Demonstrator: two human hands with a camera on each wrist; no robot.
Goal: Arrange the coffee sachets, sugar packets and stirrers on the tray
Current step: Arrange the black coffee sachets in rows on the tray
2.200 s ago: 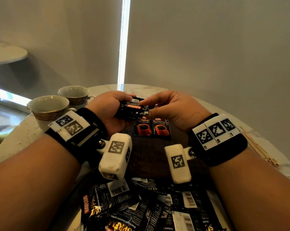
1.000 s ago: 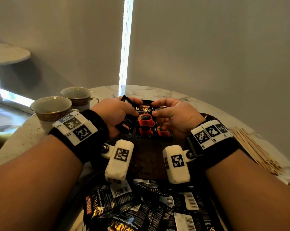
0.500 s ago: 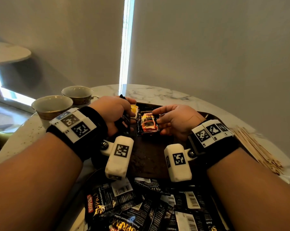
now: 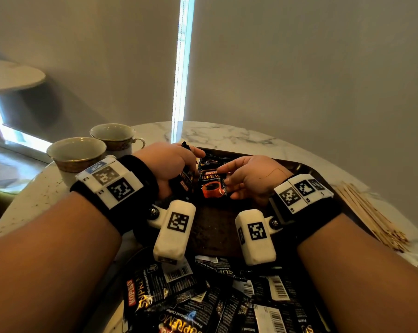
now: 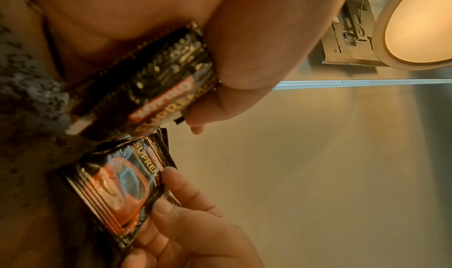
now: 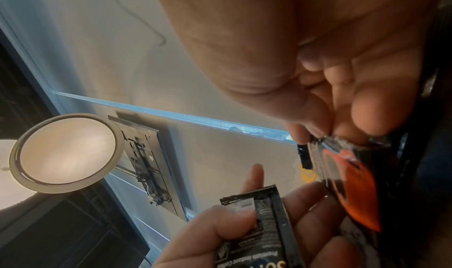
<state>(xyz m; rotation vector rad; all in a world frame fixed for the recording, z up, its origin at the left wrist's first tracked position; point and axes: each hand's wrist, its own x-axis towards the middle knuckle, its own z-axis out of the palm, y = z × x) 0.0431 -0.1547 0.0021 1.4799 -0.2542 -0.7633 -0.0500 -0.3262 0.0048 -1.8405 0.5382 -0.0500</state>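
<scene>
though pinched, sachet (image 4: 211,182) between fingers (image 4: 223,168)

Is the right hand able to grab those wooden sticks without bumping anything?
Probably yes. The wooden stirrers lie bare on the marble table, just right of the right hand, nothing between. But its fingers now pinch a coffee sachet, so it should drop that first.

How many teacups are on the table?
2. The nearer cup stands at the table's left edge, beside the left hand. The farther cup sits just behind it, handle pointing right. None seems hidden, though the arms cover part of the table.
</scene>
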